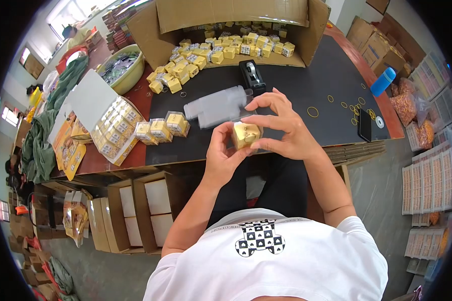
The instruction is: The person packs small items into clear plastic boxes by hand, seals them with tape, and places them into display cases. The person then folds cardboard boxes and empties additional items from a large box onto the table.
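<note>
Between my two hands, just above the front part of the dark table, is a small yellow box (246, 134) with a clear, shiny covering. My left hand (225, 150) grips its left side with thumb and fingers. On the right side, my right hand (278, 125) holds it with thumb and index finger, the other fingers raised and curved. Behind the hands lie flat clear plastic sleeves (216, 108), with a black tape dispenser (252, 75) beyond them. To the left, several clear-cased yellow boxes (160, 129) stand in a row.
A large cardboard box (231, 12) spills yellow boxes at the back. An opened white carton (118, 123) of packed boxes and a green basin (123, 70) are left. Rubber bands (312, 112), a phone (364, 125) and a blue bottle (383, 82) are right. A person (75, 36) is far back left.
</note>
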A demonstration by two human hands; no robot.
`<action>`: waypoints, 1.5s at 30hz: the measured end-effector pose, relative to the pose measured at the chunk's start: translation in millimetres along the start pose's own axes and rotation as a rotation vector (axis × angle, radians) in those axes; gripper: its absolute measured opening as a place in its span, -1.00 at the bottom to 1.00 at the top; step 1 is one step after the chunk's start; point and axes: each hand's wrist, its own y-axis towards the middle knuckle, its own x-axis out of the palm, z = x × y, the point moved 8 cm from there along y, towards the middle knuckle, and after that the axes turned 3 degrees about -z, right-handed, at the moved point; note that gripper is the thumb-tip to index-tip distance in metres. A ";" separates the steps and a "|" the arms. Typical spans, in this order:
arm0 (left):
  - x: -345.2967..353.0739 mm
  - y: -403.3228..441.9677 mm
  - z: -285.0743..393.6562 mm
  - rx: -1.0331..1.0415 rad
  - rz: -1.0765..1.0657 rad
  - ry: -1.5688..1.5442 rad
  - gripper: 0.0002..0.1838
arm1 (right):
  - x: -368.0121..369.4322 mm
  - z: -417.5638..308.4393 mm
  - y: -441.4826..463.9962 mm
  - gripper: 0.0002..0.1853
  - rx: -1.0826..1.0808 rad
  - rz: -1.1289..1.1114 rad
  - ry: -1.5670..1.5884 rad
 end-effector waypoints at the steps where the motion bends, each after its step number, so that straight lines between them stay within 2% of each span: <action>1: 0.4 0.1 1.6 -0.007 -0.002 -0.015 -0.30 | -1.6 -2.2 -0.5 -0.63 -0.004 0.020 0.024; 2: 0.0 0.4 3.4 -0.005 -0.002 -0.014 -0.30 | -1.1 -0.5 -3.4 -0.63 -0.006 0.021 0.024; 6: 1.4 -1.8 8.5 0.003 -0.027 -0.008 -0.29 | -19.0 27.1 -33.2 -0.73 0.042 0.305 0.247; 7: 3.8 -2.9 10.5 0.000 -0.029 -0.007 -0.29 | -18.6 25.8 -34.8 -0.73 0.044 0.308 0.249; 11: 19.5 -6.0 28.6 0.102 -0.032 -0.118 -0.30 | -0.2 6.3 -31.3 -0.78 -0.005 0.047 0.010; 16: 28.2 -13.2 27.7 0.238 -0.174 0.087 -0.31 | -7.6 -4.0 -32.6 -0.81 -0.053 0.150 0.046; 17: 28.5 -14.4 27.6 0.234 -0.174 0.088 -0.31 | -5.4 -2.9 -34.4 -0.81 -0.050 0.150 0.049; 21: 31.5 -13.5 22.9 0.100 -0.169 0.050 -0.35 | 5.1 15.7 -44.3 -0.86 0.009 0.181 0.479; 26: 31.3 -7.6 24.3 -0.026 -0.158 0.151 -0.29 | 5.5 18.4 -44.8 -0.75 0.173 0.216 0.548; 32: 27.9 -7.4 13.3 0.006 -0.135 0.245 -0.35 | 9.7 25.8 -52.9 -0.72 0.139 0.063 0.464; 36: 26.7 -7.5 7.7 -0.059 -0.152 0.268 -0.32 | 13.6 37.5 -63.3 -0.67 0.453 0.094 0.554; 37: 25.6 -7.6 7.4 -0.060 -0.151 0.268 -0.32 | 15.4 37.6 -63.9 -0.67 0.453 0.093 0.555; 41: 25.4 -9.7 1.2 -0.083 -0.218 0.294 -0.31 | 16.7 25.5 -62.3 -0.73 0.238 0.112 0.281; 45: 26.7 -6.6 0.5 -0.078 -0.268 0.248 -0.30 | 13.5 29.5 -60.4 -0.74 0.342 0.128 0.317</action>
